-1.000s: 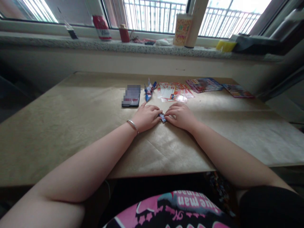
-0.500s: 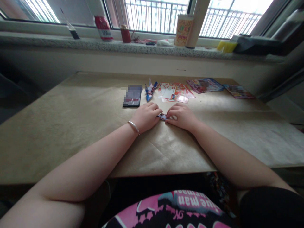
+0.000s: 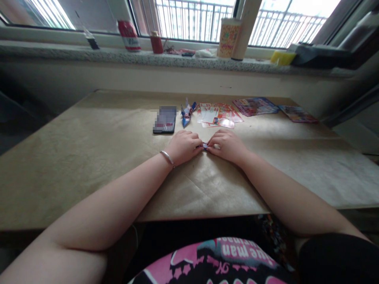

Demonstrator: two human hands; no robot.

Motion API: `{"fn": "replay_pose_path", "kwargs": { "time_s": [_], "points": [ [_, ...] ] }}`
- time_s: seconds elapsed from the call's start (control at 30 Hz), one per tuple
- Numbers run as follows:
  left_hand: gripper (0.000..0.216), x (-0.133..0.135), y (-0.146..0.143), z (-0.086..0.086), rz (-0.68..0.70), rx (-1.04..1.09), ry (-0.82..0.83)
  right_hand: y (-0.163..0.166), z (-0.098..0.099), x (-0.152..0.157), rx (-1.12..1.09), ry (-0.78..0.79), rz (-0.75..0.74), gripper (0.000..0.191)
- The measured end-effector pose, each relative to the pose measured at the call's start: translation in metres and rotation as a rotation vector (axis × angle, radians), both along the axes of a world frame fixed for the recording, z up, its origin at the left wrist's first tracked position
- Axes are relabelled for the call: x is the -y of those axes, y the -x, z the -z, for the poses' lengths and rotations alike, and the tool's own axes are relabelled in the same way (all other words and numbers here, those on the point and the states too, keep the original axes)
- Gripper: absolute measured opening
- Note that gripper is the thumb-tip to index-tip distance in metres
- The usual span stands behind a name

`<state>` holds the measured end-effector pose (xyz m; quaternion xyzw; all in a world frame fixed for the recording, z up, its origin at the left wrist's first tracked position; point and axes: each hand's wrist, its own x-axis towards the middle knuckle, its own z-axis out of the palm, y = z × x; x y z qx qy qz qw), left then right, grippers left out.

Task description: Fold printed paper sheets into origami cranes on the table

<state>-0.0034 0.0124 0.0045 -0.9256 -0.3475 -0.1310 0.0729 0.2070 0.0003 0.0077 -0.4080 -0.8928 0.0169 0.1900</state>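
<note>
My left hand and my right hand rest on the brown paper-covered table, fingertips meeting at its middle. Both are curled and pinch a small folded piece of blue printed paper, of which only a sliver shows between the fingers. A silver bangle sits on my left wrist. Just beyond the hands lies a folded blue paper figure.
A dark phone lies left of the paper figure. Red-and-white printed sheets and two more stacks of colourful sheets lie at the back right. The windowsill holds a red can, a cup and small items.
My fingers have closed in over the small folded paper, so less of it shows now. The hands have shifted slightly; nothing else on the table moved.
</note>
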Motion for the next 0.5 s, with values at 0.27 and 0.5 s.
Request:
{"fn": "replay_pose_path", "kwargs": {
  "time_s": [0.27, 0.5],
  "points": [
    [0.027, 0.003, -0.004, -0.002, -0.004, 0.006, -0.008, -0.001, 0.002, 0.0, -0.025, 0.022, 0.011, 0.014],
    [0.022, -0.002, -0.006, 0.006, -0.046, 0.106, 0.068, -0.001, 0.011, -0.007, -0.122, 0.062, 0.064, 0.014]
  ]
}}
